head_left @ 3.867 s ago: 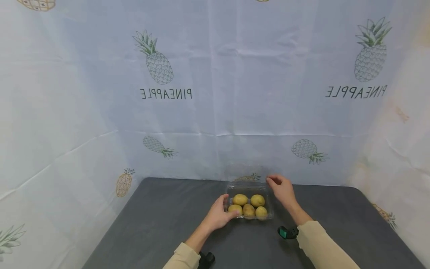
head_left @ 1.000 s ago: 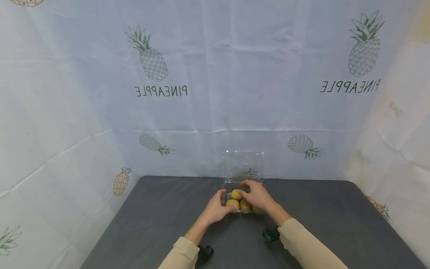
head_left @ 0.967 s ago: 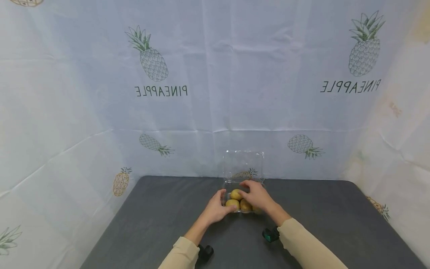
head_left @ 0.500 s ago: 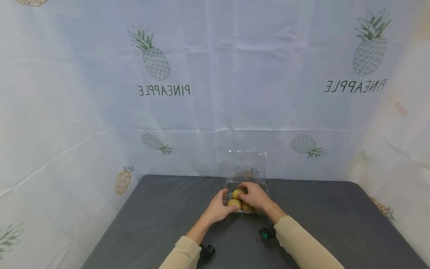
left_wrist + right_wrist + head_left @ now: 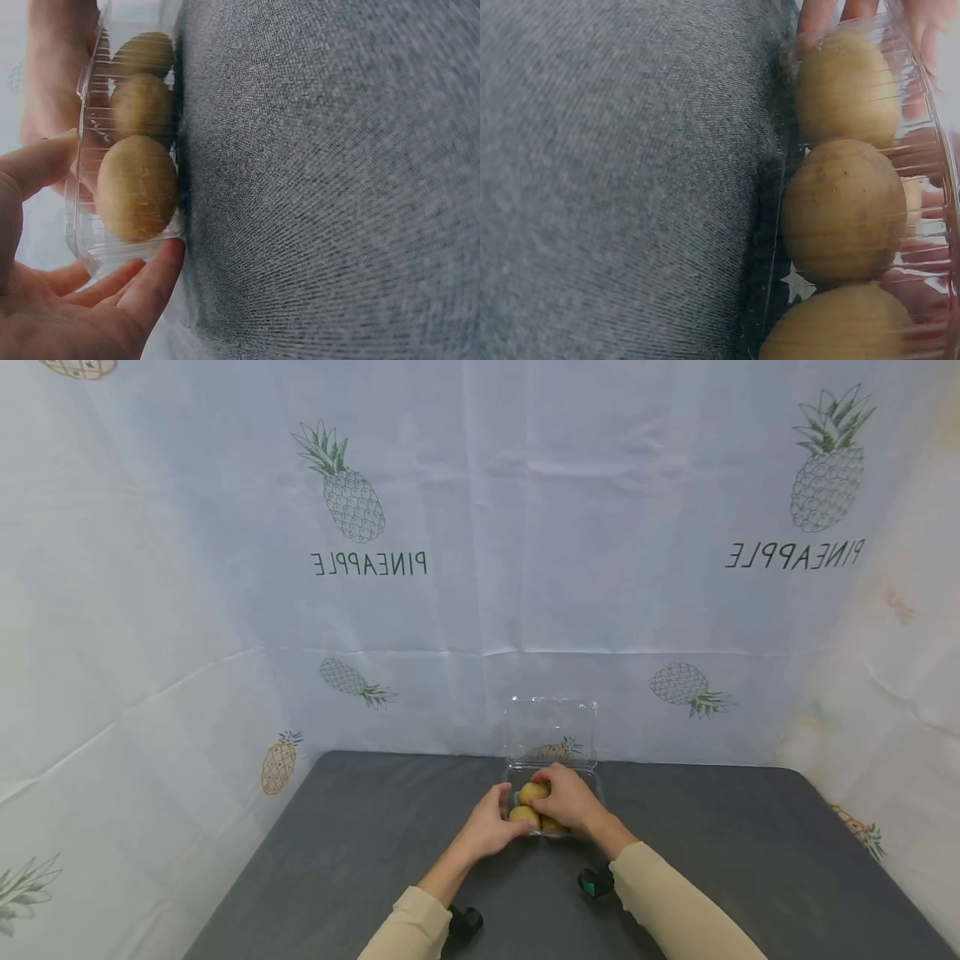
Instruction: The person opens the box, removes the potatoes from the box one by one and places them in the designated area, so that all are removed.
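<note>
A clear plastic clamshell box stands at the table's back edge, its lid raised upright behind it. It holds several yellow-brown potatoes. My left hand grips the box's left end, thumb on the front rim and fingers along the end wall, as the left wrist view shows. My right hand reaches into the box, its thumb and fingers curled round the rear left potato. That hand covers the box's right part in the head view. Three front-row potatoes show through the wall in the right wrist view.
The dark grey cloth-covered table spreads out around the box. A white curtain printed with pineapples hangs right behind the table and along both sides. Black wrist devices sit below both forearms.
My right hand has come from beside the lid's right edge into the box, then shifted slightly left, its fingers drawing in round the rear left potato. My left hand keeps its grip.
</note>
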The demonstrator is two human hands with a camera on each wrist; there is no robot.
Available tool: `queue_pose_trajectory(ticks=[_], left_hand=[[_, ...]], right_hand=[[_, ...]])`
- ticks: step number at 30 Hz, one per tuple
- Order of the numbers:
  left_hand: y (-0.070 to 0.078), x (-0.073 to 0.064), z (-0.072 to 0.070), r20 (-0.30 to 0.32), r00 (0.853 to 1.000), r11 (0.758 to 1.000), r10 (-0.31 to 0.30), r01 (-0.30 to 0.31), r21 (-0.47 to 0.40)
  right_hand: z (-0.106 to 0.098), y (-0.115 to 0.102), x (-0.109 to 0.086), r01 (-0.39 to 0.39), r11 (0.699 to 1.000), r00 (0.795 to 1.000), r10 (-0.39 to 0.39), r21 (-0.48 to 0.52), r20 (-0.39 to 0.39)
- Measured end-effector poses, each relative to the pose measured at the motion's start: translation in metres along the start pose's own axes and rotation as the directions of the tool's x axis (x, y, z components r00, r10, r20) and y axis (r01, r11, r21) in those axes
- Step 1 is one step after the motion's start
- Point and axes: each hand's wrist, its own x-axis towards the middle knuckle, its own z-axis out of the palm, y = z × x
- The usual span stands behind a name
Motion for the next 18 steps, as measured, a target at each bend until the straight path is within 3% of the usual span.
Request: queue_pose_trajectory(ticks=[18], left_hand=[[0.004, -0.001, 0.0, -0.014, 1.0, 1.0, -0.005, 0.005, 0.001]], right_hand=[[-0.026, -0.013, -0.018, 0.051, 0.996, 0.995, -0.044, 0.079, -0.085]])
